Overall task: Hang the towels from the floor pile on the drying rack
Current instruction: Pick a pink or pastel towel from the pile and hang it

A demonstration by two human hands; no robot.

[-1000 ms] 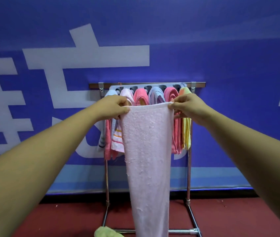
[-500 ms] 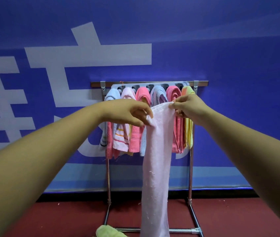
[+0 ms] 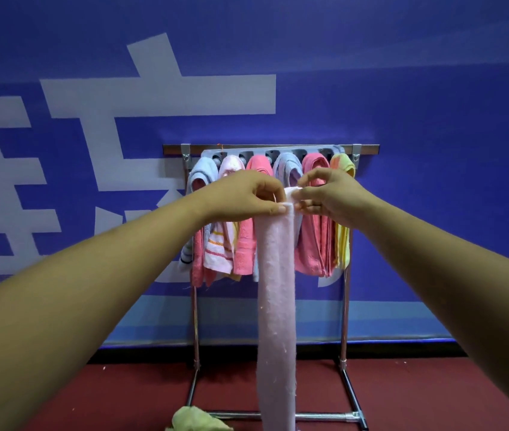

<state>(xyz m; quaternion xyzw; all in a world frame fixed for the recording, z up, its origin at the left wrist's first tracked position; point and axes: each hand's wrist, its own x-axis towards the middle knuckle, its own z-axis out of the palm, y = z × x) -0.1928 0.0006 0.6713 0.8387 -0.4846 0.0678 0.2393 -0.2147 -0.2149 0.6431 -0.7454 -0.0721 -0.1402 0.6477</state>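
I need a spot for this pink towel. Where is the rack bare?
Bare: only the top bar ends, outside the light blue towel and the yellow towel. Those and four between hang packed side by side. The left hand and right hand, pinching the pink towel, hide the middle.

The one camera rides on my head and looks forward and a little down, square onto the drying rack [image 3: 270,149], which stands mid-frame against the blue wall [image 3: 402,88] behind it. I stand in front of the rack, near enough that my outstretched arms reach its hanging row. My left hand [image 3: 243,197] and right hand [image 3: 331,194] meet just below its top bar, pinching the pale pink towel [image 3: 278,290] that crosses in front of the rack. The wide lens swells my forearms in the lower corners and bows the wall's lines above the rack. Downward, the view takes in the rack's foot bar and the red floor [image 3: 433,399] around it.
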